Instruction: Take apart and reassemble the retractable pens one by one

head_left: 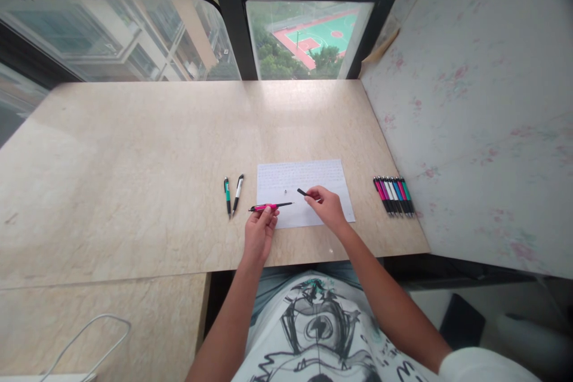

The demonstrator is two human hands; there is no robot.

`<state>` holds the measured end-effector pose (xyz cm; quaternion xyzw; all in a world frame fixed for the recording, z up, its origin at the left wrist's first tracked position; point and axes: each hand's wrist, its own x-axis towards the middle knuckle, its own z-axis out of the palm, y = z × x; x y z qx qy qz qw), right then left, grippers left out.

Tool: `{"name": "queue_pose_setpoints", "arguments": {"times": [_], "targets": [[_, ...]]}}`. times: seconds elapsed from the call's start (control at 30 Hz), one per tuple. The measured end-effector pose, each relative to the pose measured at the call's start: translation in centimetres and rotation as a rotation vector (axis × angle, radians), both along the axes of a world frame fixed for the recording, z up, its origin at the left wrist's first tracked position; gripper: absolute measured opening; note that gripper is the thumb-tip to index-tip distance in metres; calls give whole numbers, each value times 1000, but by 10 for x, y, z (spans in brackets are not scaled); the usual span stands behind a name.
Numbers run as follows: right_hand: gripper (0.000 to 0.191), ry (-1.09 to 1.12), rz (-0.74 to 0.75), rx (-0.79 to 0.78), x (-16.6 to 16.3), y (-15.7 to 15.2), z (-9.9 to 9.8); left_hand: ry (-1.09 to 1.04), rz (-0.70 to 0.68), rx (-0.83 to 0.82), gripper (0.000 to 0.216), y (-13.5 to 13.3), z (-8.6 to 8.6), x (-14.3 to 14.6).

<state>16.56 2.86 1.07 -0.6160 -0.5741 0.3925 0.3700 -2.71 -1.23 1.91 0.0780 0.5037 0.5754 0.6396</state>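
My left hand (pixel 262 231) grips a pink ballpoint pen (pixel 270 207) by its barrel, the bare black refill end pointing right. In my right hand (pixel 326 206), thumb and fingers pinch a short black pen grip sleeve (pixel 302 192), held apart from the pen's tip. Both hands are over the lower part of a sheet of handwritten paper (pixel 304 174). On the sheet, between the hands, lies a tiny metallic piece (pixel 285 191), perhaps a pen tip; it is too small to be sure.
Left of the paper lie a green pen (pixel 227 197) and a white pen (pixel 239 194). A row of several coloured pens (pixel 394 196) lies by the papered wall (pixel 474 119) at right. A pale cable (pixel 96 325) loops at lower left. Windows stand behind the marble-look tabletop (pixel 147 179).
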Motion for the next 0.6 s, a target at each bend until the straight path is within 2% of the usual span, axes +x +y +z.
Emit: {"name": "queue_pose_setpoints", "arguments": {"times": [0.23,0.6], "targets": [[19,203,-22,-56,20,-20,10,7,-27,18,18,2,0,7],[13,135,122,64,-4,-23,19,-4,-141,32,24,-7,1,22]]}}
